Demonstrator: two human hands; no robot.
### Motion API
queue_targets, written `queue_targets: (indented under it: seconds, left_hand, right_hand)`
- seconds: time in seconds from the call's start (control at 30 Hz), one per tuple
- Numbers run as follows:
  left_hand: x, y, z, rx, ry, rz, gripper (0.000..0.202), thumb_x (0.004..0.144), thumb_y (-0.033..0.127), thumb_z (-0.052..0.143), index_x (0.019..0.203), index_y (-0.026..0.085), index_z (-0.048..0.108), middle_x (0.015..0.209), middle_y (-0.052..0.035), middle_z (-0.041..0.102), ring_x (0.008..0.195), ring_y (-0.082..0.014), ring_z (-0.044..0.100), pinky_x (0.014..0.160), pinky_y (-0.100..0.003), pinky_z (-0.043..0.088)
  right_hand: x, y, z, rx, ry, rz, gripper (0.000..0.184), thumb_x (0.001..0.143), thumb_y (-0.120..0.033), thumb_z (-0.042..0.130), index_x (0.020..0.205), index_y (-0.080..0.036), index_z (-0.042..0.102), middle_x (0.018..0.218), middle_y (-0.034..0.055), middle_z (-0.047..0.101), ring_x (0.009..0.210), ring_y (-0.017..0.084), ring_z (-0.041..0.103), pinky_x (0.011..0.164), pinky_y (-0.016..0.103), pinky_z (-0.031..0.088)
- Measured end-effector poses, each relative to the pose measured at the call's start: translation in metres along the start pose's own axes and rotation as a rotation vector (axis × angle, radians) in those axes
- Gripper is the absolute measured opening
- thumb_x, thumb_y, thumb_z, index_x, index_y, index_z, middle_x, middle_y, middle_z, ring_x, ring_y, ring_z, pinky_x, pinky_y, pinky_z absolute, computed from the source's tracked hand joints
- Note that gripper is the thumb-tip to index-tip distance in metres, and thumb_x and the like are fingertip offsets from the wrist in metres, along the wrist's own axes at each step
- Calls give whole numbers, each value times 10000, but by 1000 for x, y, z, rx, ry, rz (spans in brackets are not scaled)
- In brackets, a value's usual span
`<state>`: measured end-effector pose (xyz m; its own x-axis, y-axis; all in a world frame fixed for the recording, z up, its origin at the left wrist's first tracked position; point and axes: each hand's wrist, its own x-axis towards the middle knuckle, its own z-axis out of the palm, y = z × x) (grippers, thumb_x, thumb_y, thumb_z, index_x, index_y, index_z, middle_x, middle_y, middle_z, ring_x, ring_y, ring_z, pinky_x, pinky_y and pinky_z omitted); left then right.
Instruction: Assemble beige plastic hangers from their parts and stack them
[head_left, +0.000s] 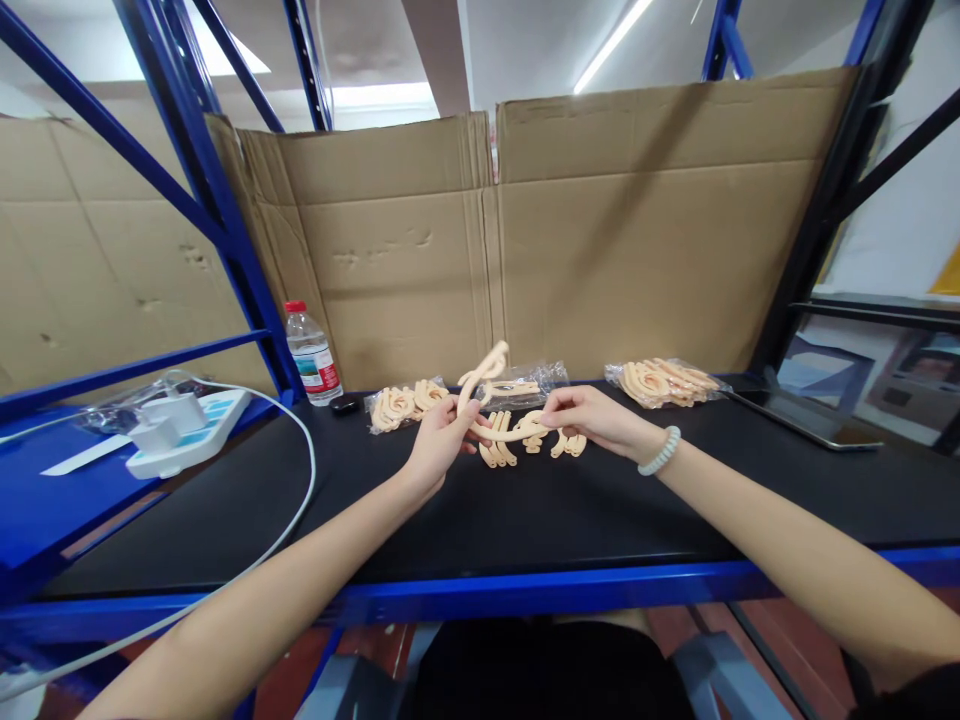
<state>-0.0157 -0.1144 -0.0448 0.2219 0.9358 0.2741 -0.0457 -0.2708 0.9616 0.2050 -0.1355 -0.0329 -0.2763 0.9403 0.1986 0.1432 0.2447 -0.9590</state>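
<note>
My left hand [437,440] is closed on a curved peach-coloured plastic piece [480,385] that arcs up and then across to my right hand [592,418]. That right hand pinches the other end of the same piece, fingers pressed together; a white bead bracelet sits on its wrist. Several loose pieces of the same kind [529,442] lie on the black shelf top [525,510] just under and behind both hands.
Clear bags of the same peach pieces lie at the left [405,405], middle [525,383] and right [664,382] along a cardboard back wall [600,250]. A water bottle [313,355], a white power strip with charger [184,430], a white cable [300,480] and a tablet [806,415] are nearby.
</note>
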Motion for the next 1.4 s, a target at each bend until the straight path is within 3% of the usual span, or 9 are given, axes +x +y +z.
queue_targets:
  seconds: [0.2,0.33,0.4,0.53,0.63,0.77,1.03,1.27,1.4]
  left_hand:
    - [3,-1,-1,-61,81,59,432,706,332,688,1031,166,456,687,4,596,637,-133,608,519,-206,497]
    - [6,-7,-5,3,114,153,661,737,230,639,1301,251,294,943,-29,533,599,-85,552,465,-187,474]
    - [7,-7,-7,101,70,235,654,779,213,587,1333,300,252,1094,-64,485,611,-75,556,476,-199,483]
    - [3,-2,-9,456,0,488,236,853,147,433,1059,211,529,1146,-80,486,934,-164,587,812,-366,516]
    - [-4,5,-6,661,-180,598,231,862,122,404,787,181,615,1107,-79,536,1216,-228,434,1005,-430,380]
    - [-15,7,2,736,-430,558,151,857,181,466,836,189,616,1176,-74,517,1150,-216,485,992,-391,389]
    - [-17,1,5,837,-320,668,171,847,336,569,880,180,508,1173,-117,502,1082,-229,505,920,-393,422]
    - [-16,3,5,960,-346,732,222,908,326,463,746,177,495,1062,-78,560,878,-171,551,755,-296,432]
    - [-19,4,6,1062,-322,779,143,906,268,450,830,188,541,1135,-81,567,997,-199,543,817,-329,394]
  right_hand:
    - [0,-2,3,394,215,-8,278,583,-235,767,559,-148,503,559,-48,426,517,49,343,465,212,246]
    - [1,-1,0,512,206,29,275,627,-215,749,637,-164,479,562,-50,415,505,50,351,433,198,250]
    - [-1,-1,0,538,172,86,260,620,-170,730,654,-168,472,558,-46,436,493,49,374,415,185,260]
    - [-5,-3,4,505,116,155,216,622,-127,656,809,-177,561,524,-54,469,421,48,381,362,169,260]
    - [-8,-6,8,410,43,129,157,662,-160,621,813,-169,581,488,-55,469,397,63,429,347,178,320]
    - [-9,-7,13,334,15,26,105,711,-206,625,765,-163,546,582,0,592,562,136,633,522,231,514]
    - [-15,-1,30,278,-43,-155,177,738,-241,678,821,-170,538,773,6,610,699,136,657,727,302,551]
    - [-15,3,33,-18,40,-295,138,759,-263,664,762,-177,556,862,14,580,676,108,594,620,256,509]
    - [-17,3,35,-114,22,-338,201,801,-308,624,699,-179,507,842,20,586,559,86,575,531,238,482]
